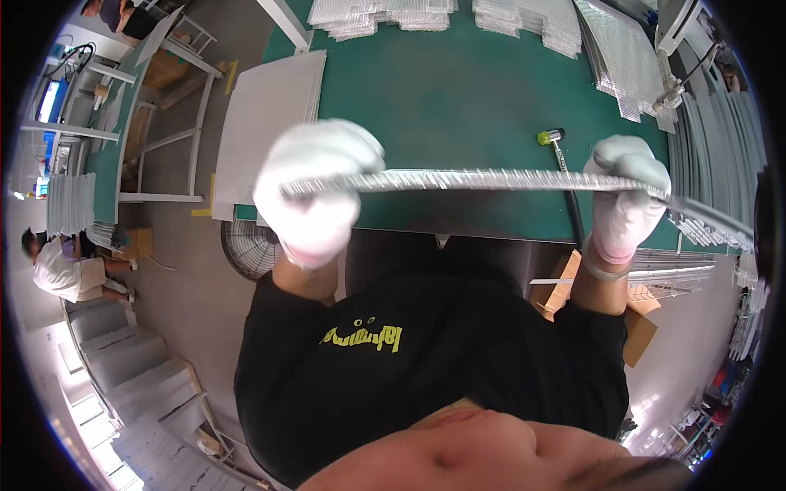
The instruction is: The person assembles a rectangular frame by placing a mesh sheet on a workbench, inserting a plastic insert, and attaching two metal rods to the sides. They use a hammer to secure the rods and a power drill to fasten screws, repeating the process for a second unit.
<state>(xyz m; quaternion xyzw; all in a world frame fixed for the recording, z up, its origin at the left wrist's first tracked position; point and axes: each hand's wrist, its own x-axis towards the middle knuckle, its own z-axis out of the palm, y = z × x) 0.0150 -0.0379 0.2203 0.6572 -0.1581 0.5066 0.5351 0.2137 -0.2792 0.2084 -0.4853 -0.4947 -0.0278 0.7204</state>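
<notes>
A long, thin silvery strip with fine ridges across its edge stretches between my two gloved hands, above the near side of the green table. My left hand, in a white glove and blurred, is closed at the strip's left end. Near the other end, my right hand, also white-gloved, has its fingers wrapped round the strip, which runs on to the right past it. Behind the strip, close to my right hand, lies a mallet with a yellow-and-black head and a black grip.
White sheets are stacked at the table's left. Silvery ridged panels sit along the far edge of the green table, with more at far right. Many grey strips stand to the right. A floor fan is at lower left.
</notes>
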